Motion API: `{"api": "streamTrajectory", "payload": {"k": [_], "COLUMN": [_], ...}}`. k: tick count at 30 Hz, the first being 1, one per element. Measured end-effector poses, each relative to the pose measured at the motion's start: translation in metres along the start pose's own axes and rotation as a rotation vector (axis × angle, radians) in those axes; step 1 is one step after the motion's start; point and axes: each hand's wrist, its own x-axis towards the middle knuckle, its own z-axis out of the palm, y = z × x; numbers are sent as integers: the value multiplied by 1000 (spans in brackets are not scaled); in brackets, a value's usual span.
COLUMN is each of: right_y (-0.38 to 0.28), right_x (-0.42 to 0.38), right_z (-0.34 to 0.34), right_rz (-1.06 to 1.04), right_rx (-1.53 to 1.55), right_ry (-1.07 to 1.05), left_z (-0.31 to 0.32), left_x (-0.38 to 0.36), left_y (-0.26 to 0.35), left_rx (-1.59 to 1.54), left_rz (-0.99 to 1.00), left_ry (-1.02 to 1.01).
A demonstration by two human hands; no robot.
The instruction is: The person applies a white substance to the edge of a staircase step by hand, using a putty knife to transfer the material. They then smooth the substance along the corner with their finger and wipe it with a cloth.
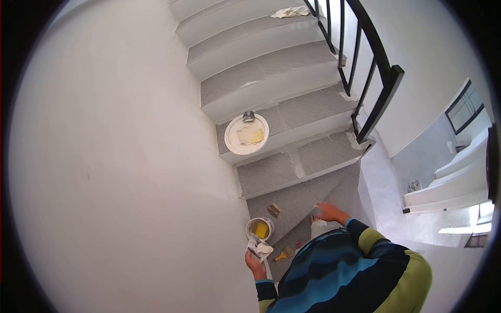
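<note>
Low at the left, my left hand (255, 266) is closed around a flat scraper (255, 244) that carries a lump of white paste. Just beyond it stands a small white bucket (247, 229) with a yellow sponge (261, 230) inside. My right hand (332, 212) hovers by my knee above the grey tiled step, fingers apart and nothing visible in them. Close to my feet lies a brush-like tool with a yellow handle (281, 256). A small brown block (273, 210) rests on the tile between the bucket and my right hand.
Two steps up, a white basin (228, 141) holds pale paste, a yellow sponge (257, 136) and a dark-grey object (249, 117). A black railing (377, 47) bounds the right side, a white wall (130, 156) the left. A crumpled cloth (290, 12) lies higher up.
</note>
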Motion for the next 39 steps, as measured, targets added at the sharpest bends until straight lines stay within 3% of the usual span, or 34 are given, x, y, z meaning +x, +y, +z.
{"api": "streamTrajectory", "payload": {"k": [5,8,12,14,17,19,21,25,27,30,34,36,39], "right_y": [-11,13,-11,-16,-30,-37,-65,-74,-84,-87,-94,-111,-125], "right_x": [47,98,168,219,303,353,379,441,451,466,481,482,484], "right_z": [2,36,24,28,37,34,15,23,20,22,35,42,48], "right_rz": [-85,-119,-38,103,295,295,300,403,556,438,344,401,446], "right_rx": [46,116,296,499,628,725,1103,1270,1474,1655,1543,1484,1288], "right_ry": [-63,-95,-93,-101,104,159,179,285,420,361,418,698,677], "left_z": [-15,-15,-31,-22,-15,-12,-13,-14,-14,-5,-5,-4,-8], "left_x": [-11,-29,-49,-61,-76,-86,-96,-106,-111,-109,-106,-102,-104], "left_y": [4,5,-9,-8,-11,-14,-18,-25,-30,-29,-32,-33,-42], "left_rx": [-19,-66,-53,-40,-36,-45,-115,-128,-116,-151,-152,-167,-156], "left_rz": [37,-4,-29,-67,-114,-124,-160,-152,-146,-162,-195,-188,-185], "left_ry": [91,239,368,433,513,561,608,641,648,711,737,694,660]}}
